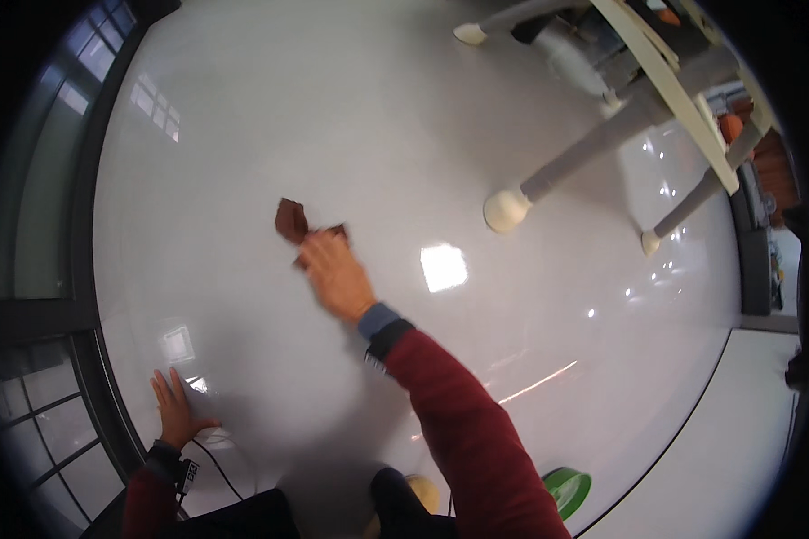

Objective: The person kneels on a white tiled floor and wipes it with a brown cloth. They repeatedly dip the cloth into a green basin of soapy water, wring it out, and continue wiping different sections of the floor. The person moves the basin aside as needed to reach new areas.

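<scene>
My right hand [337, 273] presses a brown cloth [291, 221] flat against the glossy light floor [243, 148], near the middle of the view; parts of the cloth stick out past the fingertips, and the rest is hidden under the hand. At the lower left, my left hand [175, 411] is spread with its fingers apart and nothing in it, resting on or just over the floor. A thin black cable runs beside the left wrist.
Grey furniture legs with cream rounded feet [507, 210] stand at the upper right. A green round container [567, 492] is at the lower right. Dark-framed glass panels [47, 418] line the left side. A white panel [701, 431] borders the floor at the right.
</scene>
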Available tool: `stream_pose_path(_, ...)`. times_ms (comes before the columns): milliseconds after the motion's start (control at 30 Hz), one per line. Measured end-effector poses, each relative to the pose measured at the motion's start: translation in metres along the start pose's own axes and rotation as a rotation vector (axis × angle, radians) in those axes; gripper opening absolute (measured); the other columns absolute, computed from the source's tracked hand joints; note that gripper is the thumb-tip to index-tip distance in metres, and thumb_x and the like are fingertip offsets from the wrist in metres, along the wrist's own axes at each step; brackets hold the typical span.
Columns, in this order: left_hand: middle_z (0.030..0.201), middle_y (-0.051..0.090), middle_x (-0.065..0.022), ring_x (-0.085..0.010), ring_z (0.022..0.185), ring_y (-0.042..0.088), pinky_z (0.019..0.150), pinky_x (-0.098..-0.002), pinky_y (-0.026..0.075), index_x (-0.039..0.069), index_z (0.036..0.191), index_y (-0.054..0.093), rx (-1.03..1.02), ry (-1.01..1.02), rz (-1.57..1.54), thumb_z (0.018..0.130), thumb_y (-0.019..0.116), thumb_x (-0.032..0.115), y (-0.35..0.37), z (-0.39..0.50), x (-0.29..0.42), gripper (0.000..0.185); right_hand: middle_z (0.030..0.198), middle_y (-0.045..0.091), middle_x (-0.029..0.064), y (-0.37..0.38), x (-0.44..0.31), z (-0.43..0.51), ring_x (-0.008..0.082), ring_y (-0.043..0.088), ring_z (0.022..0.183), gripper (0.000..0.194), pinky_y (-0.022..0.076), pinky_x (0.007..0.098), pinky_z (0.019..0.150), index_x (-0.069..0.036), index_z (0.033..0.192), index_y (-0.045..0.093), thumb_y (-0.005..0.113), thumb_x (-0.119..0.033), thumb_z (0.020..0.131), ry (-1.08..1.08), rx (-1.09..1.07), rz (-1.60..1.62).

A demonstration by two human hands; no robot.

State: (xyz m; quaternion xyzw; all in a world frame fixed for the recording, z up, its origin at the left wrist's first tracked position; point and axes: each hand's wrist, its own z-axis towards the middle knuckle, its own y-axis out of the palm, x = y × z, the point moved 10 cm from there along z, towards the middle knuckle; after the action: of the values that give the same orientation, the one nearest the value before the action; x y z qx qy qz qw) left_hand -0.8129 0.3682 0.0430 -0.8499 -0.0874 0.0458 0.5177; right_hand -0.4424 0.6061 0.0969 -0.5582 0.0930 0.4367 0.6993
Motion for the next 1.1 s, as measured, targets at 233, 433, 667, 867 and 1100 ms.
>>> stream_pose_path(233, 0.152, 0.016, -0.0283, -0.0426, 0.14, 0.022, 0.113, -0.0444, 0.029, 0.001, 0.138, 0.041, 0.063, 0.149, -0.16, 0.058, 0.091, 0.023, -0.015, -0.028, 0.057, 0.097, 0.112, 0.056, 0.0159, -0.12, 0.15, -0.027, 0.0346, 0.051, 0.107, 0.031, 0.0424, 0.0429, 0.095, -0.002, 0.116, 0.054, 0.055, -0.009, 0.085, 0.299, 0.302, -0.347)
stream_pose_path(433, 0.15, 0.025, -0.0251, -0.042, 0.137, 0.029, 0.109, -0.0454, 0.034, 0.01, 0.126, 0.054, -0.104, 0.326, -0.226, 0.07, 0.084, 0.022, -0.039, -0.053, 0.176, 0.065, 0.097, 0.055, 0.0085, -0.051, 0.094, -0.009, 0.0273, 0.051, 0.099, 0.015, 0.0447, 0.0357, 0.088, -0.006, 0.093, 0.057, 0.055, -0.006, 0.078, 0.128, 0.205, -0.414)
stream_pose_path(667, 0.146, 0.034, -0.0225, -0.04, 0.133, 0.036, 0.107, -0.043, 0.037, 0.007, 0.124, 0.057, -0.143, 0.633, -0.188, 0.075, 0.08, 0.024, -0.126, -0.069, 0.298, 0.057, 0.102, 0.055, 0.0083, -0.074, 0.087, -0.015, 0.0281, 0.05, 0.103, 0.012, 0.0433, 0.0401, 0.091, -0.008, 0.096, 0.058, 0.056, -0.011, 0.084, -0.01, 0.173, -0.119)
stream_pose_path(867, 0.146, 0.037, -0.0179, -0.0374, 0.132, 0.038, 0.106, -0.0428, 0.037, 0.008, 0.123, 0.058, -0.241, 0.365, -0.346, 0.081, 0.077, 0.025, -0.12, -0.03, 0.262, 0.049, 0.131, 0.048, 0.0168, -0.131, 0.157, -0.052, 0.0375, 0.042, 0.122, 0.034, 0.035, 0.0443, 0.105, -0.001, 0.121, 0.053, 0.055, -0.016, 0.091, 0.291, 0.199, -0.351)
stream_pose_path(1100, 0.142, 0.04, -0.0245, -0.0398, 0.133, 0.035, 0.108, -0.0443, 0.034, 0.005, 0.124, 0.058, -0.143, 0.337, -0.3, 0.079, 0.076, 0.037, -0.073, 0.016, 0.159, 0.058, 0.102, 0.058, 0.0163, -0.001, 0.025, 0.005, 0.034, 0.052, 0.095, 0.011, 0.0405, 0.0458, 0.082, -0.001, 0.089, 0.058, 0.049, -0.004, 0.082, -0.074, 0.121, 0.086)
